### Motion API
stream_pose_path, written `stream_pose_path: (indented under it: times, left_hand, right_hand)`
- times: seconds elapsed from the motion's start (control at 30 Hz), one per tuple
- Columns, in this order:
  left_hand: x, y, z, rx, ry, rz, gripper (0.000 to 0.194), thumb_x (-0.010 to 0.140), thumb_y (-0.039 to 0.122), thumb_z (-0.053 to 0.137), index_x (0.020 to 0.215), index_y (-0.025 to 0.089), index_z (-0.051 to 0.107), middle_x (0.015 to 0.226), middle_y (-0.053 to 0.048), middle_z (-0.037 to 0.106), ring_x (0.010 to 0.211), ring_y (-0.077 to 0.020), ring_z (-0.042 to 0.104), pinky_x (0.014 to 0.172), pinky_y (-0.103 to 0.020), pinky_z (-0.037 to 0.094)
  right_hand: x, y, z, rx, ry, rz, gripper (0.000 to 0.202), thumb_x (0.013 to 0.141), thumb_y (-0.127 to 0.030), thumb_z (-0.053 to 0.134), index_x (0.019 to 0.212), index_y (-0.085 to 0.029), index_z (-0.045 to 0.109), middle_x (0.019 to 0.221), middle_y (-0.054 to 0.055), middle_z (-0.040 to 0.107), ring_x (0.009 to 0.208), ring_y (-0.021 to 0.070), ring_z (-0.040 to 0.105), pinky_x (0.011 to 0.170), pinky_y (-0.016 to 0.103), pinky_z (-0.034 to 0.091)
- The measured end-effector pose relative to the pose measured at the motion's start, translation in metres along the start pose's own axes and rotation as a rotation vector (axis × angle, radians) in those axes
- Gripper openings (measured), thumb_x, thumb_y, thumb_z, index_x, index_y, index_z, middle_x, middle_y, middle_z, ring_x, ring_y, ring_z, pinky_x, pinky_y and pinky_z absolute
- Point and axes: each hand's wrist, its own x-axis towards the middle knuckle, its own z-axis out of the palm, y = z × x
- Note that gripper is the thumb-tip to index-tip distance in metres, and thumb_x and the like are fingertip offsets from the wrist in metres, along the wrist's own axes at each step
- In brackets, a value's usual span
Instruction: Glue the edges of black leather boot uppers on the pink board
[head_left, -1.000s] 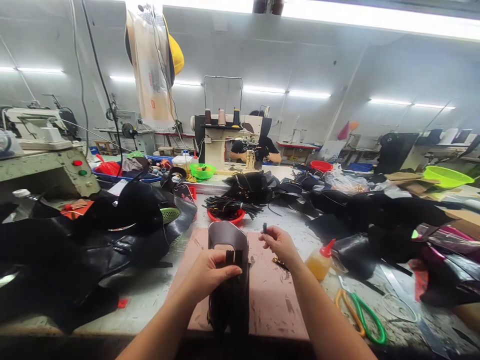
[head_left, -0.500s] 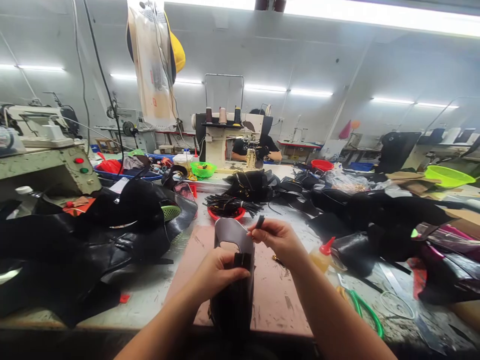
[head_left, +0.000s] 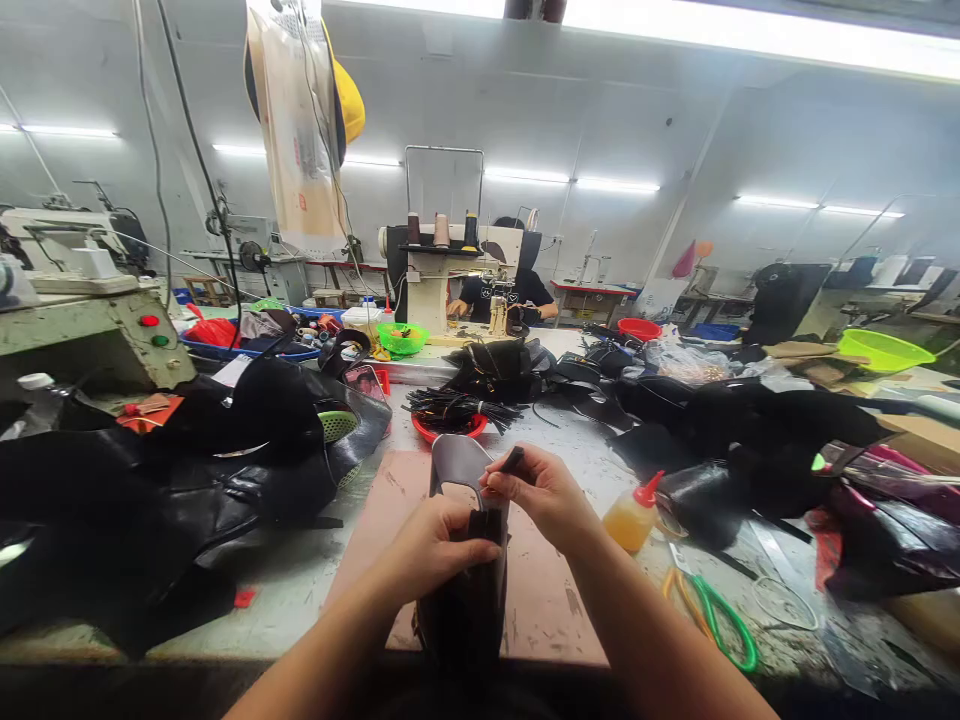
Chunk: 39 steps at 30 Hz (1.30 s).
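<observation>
A dark leather bag piece (head_left: 463,610) stands at the table's front edge, its greyish upper end showing an oval cut-out. My left hand (head_left: 427,545) is closed on it just below the cut-out, thumb pressed against a black flap. Pinched in my right hand (head_left: 544,492) is a short black strip (head_left: 513,460), held beside the right edge of the cut-out. The fingertips hide where strip and leather meet. Beneath lies a pinkish board (head_left: 559,610). Just beyond it is a red bowl (head_left: 424,432) heaped with thin black straps (head_left: 469,406).
Black leather pieces (head_left: 135,510) pile up on the left, with more (head_left: 742,430) on the right. A red-capped glue bottle (head_left: 630,520) and green-handled scissors (head_left: 731,630) lie right of my right arm. Past a sewing machine (head_left: 442,290) sits another person (head_left: 536,290).
My right hand has moved slightly left and down with the strip, closer to the cut-out. My left hand keeps its grip. The view has shifted a little.
</observation>
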Motion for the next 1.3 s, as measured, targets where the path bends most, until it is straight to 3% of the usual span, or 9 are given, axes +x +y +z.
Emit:
stream_pose_path:
  times: [0.13, 0.27, 0.57, 0.9, 1.3]
  left_hand:
    - [0.001, 0.0, 0.0, -0.005, -0.028, 0.021, 0.023, 0.069, 0.03, 0.058, 0.055, 0.016, 0.046, 0.055, 0.007, 0.034, 0.053, -0.0082, 0.031, 0.05, -0.021, 0.027]
    - [0.001, -0.001, 0.0, 0.018, -0.029, 0.027, 0.022, 0.069, 0.03, 0.058, 0.055, 0.016, 0.047, 0.054, 0.007, 0.035, 0.053, -0.0082, 0.032, 0.049, -0.02, 0.027]
    - [0.002, -0.004, 0.001, 0.001, -0.006, 0.034, 0.024, 0.068, 0.03, 0.059, 0.054, 0.016, 0.047, 0.055, 0.006, 0.037, 0.054, -0.0088, 0.035, 0.051, -0.02, 0.029]
    - [0.001, -0.003, 0.001, -0.032, -0.01, 0.003, 0.022, 0.07, 0.033, 0.059, 0.059, 0.014, 0.053, 0.056, 0.005, 0.04, 0.054, -0.0087, 0.036, 0.048, -0.019, 0.029]
    - [-0.001, -0.002, -0.002, 0.011, 0.053, 0.037, 0.023, 0.069, 0.034, 0.059, 0.058, 0.013, 0.055, 0.055, 0.005, 0.038, 0.055, -0.009, 0.033, 0.052, -0.021, 0.03]
  right_hand:
    - [-0.003, 0.0, 0.002, 0.048, -0.017, -0.012, 0.027, 0.054, -0.036, 0.079, 0.066, -0.017, 0.064, 0.065, 0.0, 0.064, 0.062, 0.0115, 0.058, 0.063, 0.025, 0.045]
    - [-0.004, 0.002, 0.006, 0.16, 0.047, -0.025, 0.023, 0.052, -0.029, 0.08, 0.064, -0.018, 0.064, 0.064, -0.002, 0.065, 0.06, 0.0101, 0.056, 0.059, 0.022, 0.044]
    - [-0.006, 0.015, 0.012, 0.277, 0.084, -0.076, 0.017, 0.053, -0.023, 0.079, 0.061, -0.019, 0.065, 0.061, -0.004, 0.062, 0.054, 0.0083, 0.055, 0.055, 0.02, 0.043]
    - [-0.01, 0.018, 0.016, 0.051, 0.197, -0.295, 0.008, 0.062, -0.02, 0.072, 0.064, -0.02, 0.064, 0.069, -0.001, 0.062, 0.063, 0.0118, 0.057, 0.058, 0.024, 0.047]
    - [-0.013, 0.022, 0.023, 0.036, 0.184, -0.309, 0.008, 0.063, -0.02, 0.07, 0.064, -0.02, 0.062, 0.067, -0.002, 0.059, 0.063, 0.0123, 0.057, 0.059, 0.025, 0.048]
